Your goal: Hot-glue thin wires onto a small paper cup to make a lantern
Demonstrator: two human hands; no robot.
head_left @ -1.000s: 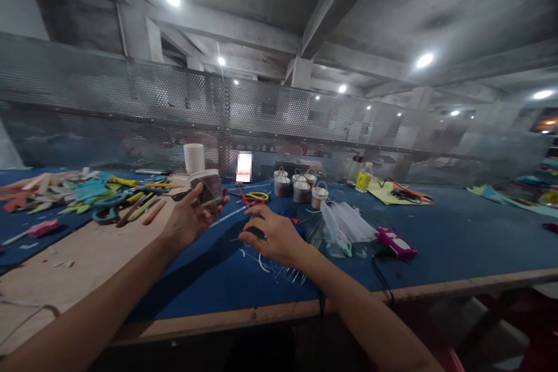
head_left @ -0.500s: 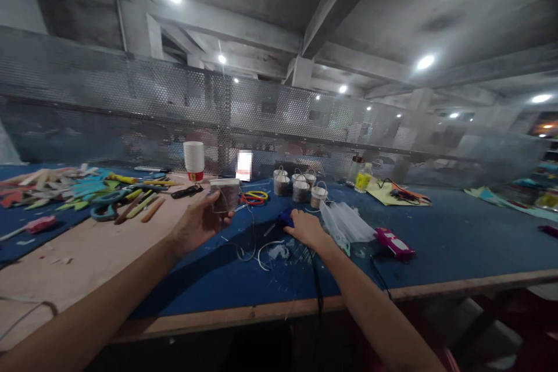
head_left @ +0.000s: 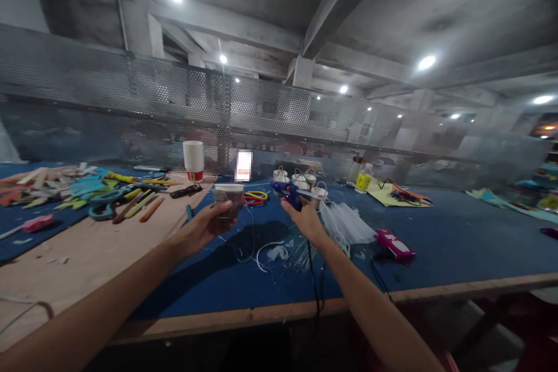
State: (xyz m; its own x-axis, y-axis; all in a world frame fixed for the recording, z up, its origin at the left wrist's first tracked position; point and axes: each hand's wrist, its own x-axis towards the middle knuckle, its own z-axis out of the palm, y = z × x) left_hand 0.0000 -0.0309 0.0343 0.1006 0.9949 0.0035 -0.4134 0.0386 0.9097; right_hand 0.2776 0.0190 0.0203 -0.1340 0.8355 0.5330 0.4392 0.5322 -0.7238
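Right grip [head_left: 307, 221] clasps a glue gun [head_left: 292, 196] pointing left, nearly level; left grip [head_left: 204, 224] holds an upright cup [head_left: 229, 193].

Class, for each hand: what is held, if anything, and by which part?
The left hand holds a white-rimmed brown cup by its side. The right hand grips a blue glue gun by its handle.

Left hand [head_left: 208, 225], right hand [head_left: 308, 222] — both curled
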